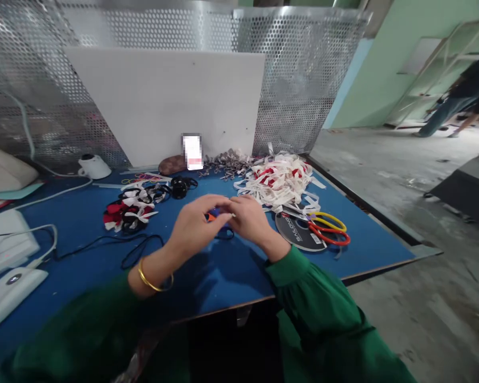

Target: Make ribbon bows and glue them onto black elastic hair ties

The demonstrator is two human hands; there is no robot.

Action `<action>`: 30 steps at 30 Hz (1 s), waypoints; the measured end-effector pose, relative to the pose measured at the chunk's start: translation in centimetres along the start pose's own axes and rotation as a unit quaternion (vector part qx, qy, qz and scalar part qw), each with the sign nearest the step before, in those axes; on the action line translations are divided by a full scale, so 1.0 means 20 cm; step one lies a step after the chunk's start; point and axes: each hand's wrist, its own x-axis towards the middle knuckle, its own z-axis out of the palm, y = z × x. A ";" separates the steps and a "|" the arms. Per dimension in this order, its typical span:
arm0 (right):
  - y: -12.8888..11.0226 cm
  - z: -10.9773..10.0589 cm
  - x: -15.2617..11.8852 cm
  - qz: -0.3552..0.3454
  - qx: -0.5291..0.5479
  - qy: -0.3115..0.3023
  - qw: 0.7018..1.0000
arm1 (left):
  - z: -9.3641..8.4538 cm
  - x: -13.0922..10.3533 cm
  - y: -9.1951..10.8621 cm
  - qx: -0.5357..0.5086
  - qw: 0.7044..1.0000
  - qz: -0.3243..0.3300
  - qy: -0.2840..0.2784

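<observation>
Above the middle of the blue table (239,276), my left hand (197,226) and my right hand (249,218) meet at the fingertips. Between them shows a small blue and orange item (212,215), partly hidden by my fingers; what it is cannot be made out. The fingers of my left hand curl round it. My right hand's fingers are bent and pressed together, and a tiny pale bit shows at their tips. A thin black loop (224,235) hangs just under the hands.
White strips (279,181) are heaped at the back right, near a black disc (299,234) and scissors with yellow and red handles (329,230). Red, white and black bands (130,213) lie left. A lit phone (192,152) leans at the back. White devices (11,287) and cables lie far left.
</observation>
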 end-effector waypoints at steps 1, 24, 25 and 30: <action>0.03 -0.02 0.00 0.025 0.009 0.014 1.000 | 0.05 -0.06 0.03 -0.020 1.000 0.011 0.014; 0.96 -0.04 0.29 0.275 -0.268 -0.129 0.914 | 0.30 -0.29 -0.11 0.018 0.991 0.117 0.067; 0.97 -0.04 0.28 0.284 -0.268 -0.117 0.913 | 0.30 -0.29 -0.11 0.015 0.991 0.113 0.065; 0.99 -0.13 0.28 0.349 -0.254 -0.010 0.902 | 0.29 -0.27 -0.09 -0.066 0.996 0.031 0.057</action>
